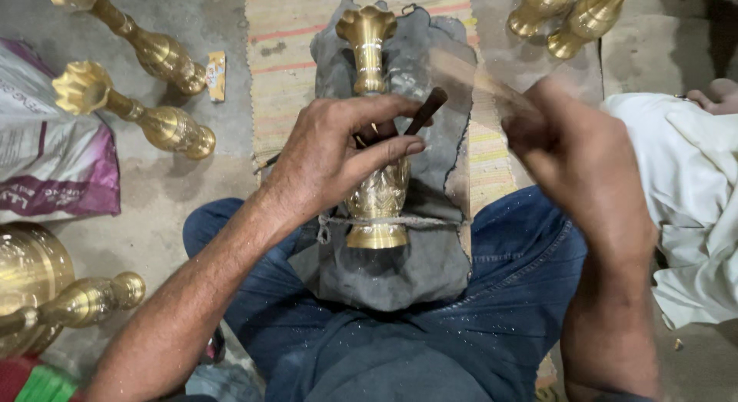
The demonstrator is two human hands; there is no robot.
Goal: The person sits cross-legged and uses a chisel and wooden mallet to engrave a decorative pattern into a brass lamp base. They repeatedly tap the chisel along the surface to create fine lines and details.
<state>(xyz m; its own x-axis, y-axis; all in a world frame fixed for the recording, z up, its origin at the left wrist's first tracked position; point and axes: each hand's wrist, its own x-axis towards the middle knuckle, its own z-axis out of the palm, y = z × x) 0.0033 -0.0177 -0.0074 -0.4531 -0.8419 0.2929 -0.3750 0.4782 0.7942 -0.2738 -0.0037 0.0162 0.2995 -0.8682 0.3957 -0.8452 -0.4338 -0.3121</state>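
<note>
The vase point(374, 125) lay on a grey pad point(400, 271) across the lap, long axis pointing away. The left hand point(338, 152) pinched a chisel point(425, 112) against it; the right hand point(573, 152), beside the vase, gripped a blurred hammer point(469, 75).

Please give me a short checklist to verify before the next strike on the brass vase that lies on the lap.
1. The brass vase lies on the grey cloth over the lap: ok.
2. A string crosses the vase near its base: ok; how tight it is, cannot tell.
3. The left hand holds the dark punch over the vase body: ok.
4. Punch tip on the metal: cannot tell, the fingers hide it.
5. The right hand has a grip on a blurred wooden handle: ok; its head is not visible.
6. Other vases lie apart on the floor: ok.
</note>
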